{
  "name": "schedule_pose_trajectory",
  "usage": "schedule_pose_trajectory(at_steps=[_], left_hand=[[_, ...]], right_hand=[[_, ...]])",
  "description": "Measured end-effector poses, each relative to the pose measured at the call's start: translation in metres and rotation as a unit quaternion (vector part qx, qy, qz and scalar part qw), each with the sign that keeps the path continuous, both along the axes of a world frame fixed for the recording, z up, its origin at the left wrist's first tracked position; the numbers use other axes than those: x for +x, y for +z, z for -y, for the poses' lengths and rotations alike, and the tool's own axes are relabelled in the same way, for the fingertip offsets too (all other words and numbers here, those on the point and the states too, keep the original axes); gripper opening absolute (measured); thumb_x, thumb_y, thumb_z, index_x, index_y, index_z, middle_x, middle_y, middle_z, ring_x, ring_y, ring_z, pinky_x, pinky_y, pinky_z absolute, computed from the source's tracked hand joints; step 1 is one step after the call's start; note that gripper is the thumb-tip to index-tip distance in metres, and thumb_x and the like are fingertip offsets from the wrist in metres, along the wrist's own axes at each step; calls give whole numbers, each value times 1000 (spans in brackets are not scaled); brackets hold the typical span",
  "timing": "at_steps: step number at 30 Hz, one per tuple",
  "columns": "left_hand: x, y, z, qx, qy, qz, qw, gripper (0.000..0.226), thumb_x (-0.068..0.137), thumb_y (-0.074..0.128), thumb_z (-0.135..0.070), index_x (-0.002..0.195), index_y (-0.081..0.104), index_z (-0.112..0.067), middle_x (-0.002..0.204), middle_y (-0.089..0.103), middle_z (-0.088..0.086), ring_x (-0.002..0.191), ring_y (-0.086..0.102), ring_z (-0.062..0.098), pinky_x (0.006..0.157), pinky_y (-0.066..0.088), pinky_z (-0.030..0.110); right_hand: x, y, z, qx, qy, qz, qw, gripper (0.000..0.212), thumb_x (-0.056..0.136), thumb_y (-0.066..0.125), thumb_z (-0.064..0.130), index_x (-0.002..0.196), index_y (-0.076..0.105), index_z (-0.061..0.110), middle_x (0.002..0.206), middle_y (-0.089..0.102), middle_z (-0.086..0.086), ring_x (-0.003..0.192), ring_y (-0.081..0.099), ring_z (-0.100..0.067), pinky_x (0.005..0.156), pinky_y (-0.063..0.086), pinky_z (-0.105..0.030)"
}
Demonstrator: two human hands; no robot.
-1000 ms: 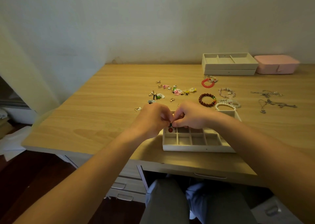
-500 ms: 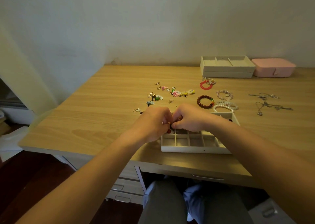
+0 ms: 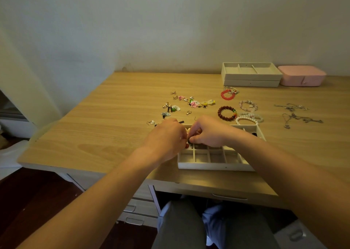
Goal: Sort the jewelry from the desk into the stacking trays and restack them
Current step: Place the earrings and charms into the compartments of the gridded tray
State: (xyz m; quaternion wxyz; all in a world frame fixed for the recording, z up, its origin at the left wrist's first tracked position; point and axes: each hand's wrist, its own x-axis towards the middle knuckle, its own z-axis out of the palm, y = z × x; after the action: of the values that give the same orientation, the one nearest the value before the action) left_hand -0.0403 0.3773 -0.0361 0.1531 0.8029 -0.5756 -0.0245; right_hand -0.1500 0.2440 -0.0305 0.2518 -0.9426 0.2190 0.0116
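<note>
Head view: the left hand (image 3: pixel 166 136) and right hand (image 3: pixel 210 132) meet with fingers curled, both hands pinching a small earring (image 3: pixel 187 145) between their tips, its red bead showing just below them. Under the hands sits the divided tray (image 3: pixel 214 166) on the bench (image 3: pixel 113 127). Just beyond the hands lie loose earrings (image 3: pixel 194 104). Beyond the right hand are a dark red bracelet (image 3: pixel 219 113) and a pearl bracelet (image 3: pixel 244 118), with silver necklaces (image 3: pixel 295 117) further right. Farthest off, right of both hands, stand two stacked trays (image 3: pixel 250 78) beside a pink box (image 3: pixel 303 78).
</note>
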Motion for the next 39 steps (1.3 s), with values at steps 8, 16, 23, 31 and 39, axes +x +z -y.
schedule_pose_trajectory(at_steps=[8, 16, 23, 31, 39], left_hand=[[5, -4, 5, 5, 45, -79, 996, 15, 82, 80, -35, 94, 80, -27, 87, 69, -2, 84, 64, 18, 65, 43, 27], [4, -9, 8, -12, 110, -101, 989, 19, 74, 84, -39, 90, 75, -33, 87, 70, -6, 81, 66, 15, 63, 46, 27], [4, -8, 11, -20, 117, -104, 987, 14, 76, 84, -37, 82, 71, -34, 80, 65, -8, 77, 62, 15, 59, 42, 28], [9, -6, 11, 1, 95, -133, 986, 12, 80, 80, -24, 79, 72, -33, 84, 70, -3, 81, 66, 19, 71, 55, 32], [8, -5, 17, 4, 124, -149, 981, 21, 74, 83, -26, 72, 63, -33, 84, 69, -6, 82, 67, 18, 77, 58, 37]], right_hand=[[-3, -3, -3, 4, -24, 26, 999, 17, 95, 69, 21, 107, 81, 22, 98, 73, 7, 79, 56, -5, 61, 39, -16], [0, -5, -9, -7, -54, 46, 997, 16, 92, 71, 17, 101, 83, 19, 97, 78, 1, 85, 64, -11, 66, 48, -19], [-4, -10, -10, -4, -92, 91, 992, 11, 89, 74, 21, 95, 84, 19, 91, 76, 3, 78, 61, -7, 61, 45, -17], [-4, -8, -14, -18, -84, 78, 993, 16, 91, 68, 15, 94, 83, 18, 86, 71, 6, 79, 59, -8, 60, 42, -18], [-5, -9, -10, 5, -118, 97, 988, 13, 88, 71, 13, 88, 82, 18, 79, 69, 9, 73, 60, -4, 56, 41, -16]])
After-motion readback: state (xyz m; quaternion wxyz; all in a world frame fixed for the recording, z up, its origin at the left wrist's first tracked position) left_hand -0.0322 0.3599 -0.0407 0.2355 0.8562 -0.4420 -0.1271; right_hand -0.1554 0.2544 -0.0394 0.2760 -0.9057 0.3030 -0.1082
